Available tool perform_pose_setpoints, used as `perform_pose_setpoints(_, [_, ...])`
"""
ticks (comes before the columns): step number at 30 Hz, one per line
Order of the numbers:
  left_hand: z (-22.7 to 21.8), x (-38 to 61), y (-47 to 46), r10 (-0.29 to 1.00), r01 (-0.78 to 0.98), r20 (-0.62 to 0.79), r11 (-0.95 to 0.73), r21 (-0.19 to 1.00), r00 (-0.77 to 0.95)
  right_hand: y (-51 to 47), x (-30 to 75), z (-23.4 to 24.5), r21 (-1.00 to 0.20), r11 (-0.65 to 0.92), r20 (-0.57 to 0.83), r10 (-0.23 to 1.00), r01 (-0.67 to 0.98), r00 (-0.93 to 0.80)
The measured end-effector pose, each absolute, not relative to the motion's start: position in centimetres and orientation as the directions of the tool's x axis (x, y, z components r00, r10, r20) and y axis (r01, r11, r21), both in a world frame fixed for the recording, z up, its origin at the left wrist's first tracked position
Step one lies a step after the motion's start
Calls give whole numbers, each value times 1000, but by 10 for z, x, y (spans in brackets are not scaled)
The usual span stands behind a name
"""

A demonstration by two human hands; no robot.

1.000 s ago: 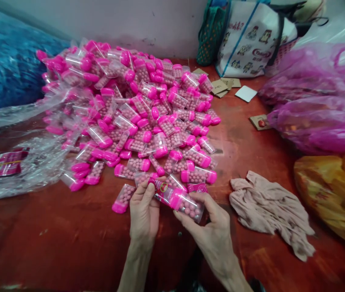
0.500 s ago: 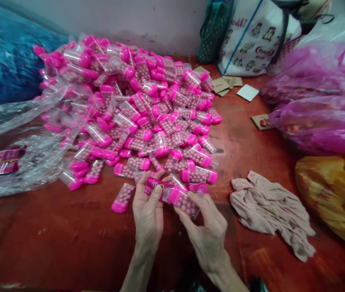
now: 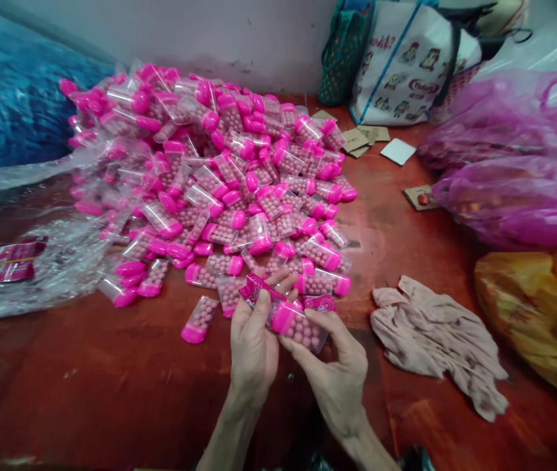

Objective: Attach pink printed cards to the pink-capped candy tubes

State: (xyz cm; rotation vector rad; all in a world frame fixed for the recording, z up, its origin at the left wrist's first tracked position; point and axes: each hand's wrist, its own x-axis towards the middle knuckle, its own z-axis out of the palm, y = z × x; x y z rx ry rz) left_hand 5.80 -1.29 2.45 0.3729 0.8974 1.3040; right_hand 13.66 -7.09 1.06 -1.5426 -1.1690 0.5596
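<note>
Both my hands meet low in the middle over a red table (image 3: 86, 379). My right hand (image 3: 337, 373) pinches a clear candy container (image 3: 298, 326) with a pink cap, full of pink balls. My left hand (image 3: 254, 343) closes on a pink printed label strip (image 3: 254, 288) at the container's cap end, index finger laid along it. Just behind lies a big pile of the same pink-capped containers (image 3: 219, 176). One single container (image 3: 198, 320) lies left of my left hand. Another pink label (image 3: 319, 302) lies by the pile's near edge.
A crumpled beige cloth (image 3: 435, 340) lies right of my hands. Clear plastic wrap (image 3: 37, 261) with a pink label packet (image 3: 13, 261) is at left, blue plastic (image 3: 8, 111) behind it. Pink bags (image 3: 514, 170), an orange bag (image 3: 538, 314), a printed tote (image 3: 406, 65) and cardboard scraps (image 3: 364, 139) stand right.
My left hand has slid rightward up to the container and its fingers have folded over the label strip. The right hand kept its hold and shifted slightly.
</note>
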Motion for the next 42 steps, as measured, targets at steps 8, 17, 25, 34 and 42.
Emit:
perform_pose_setpoints(8, [25,66,-17,909,-711,-401,354,608,109,-70,136,5,-927,80,261,841,368,474])
perform_pose_setpoints(17, [25,69,-22,870,-650,-471,442,618,144,-71,136,0,-911,136,322,823,388,467])
perform_pose_setpoints(25, [28,70,-23,877,-648,-455,439,623,156,-71,139,-1,-908,144,330,823,393,461])
perform_pose_setpoints(34, [19,70,-31,826,-661,-553,476,580,110,-72,140,-10,-899,95,326,796,427,510])
perform_pose_setpoints(42, [16,74,-44,882,-585,-460,428,689,104,-76,134,-20,-935,23,245,764,354,597])
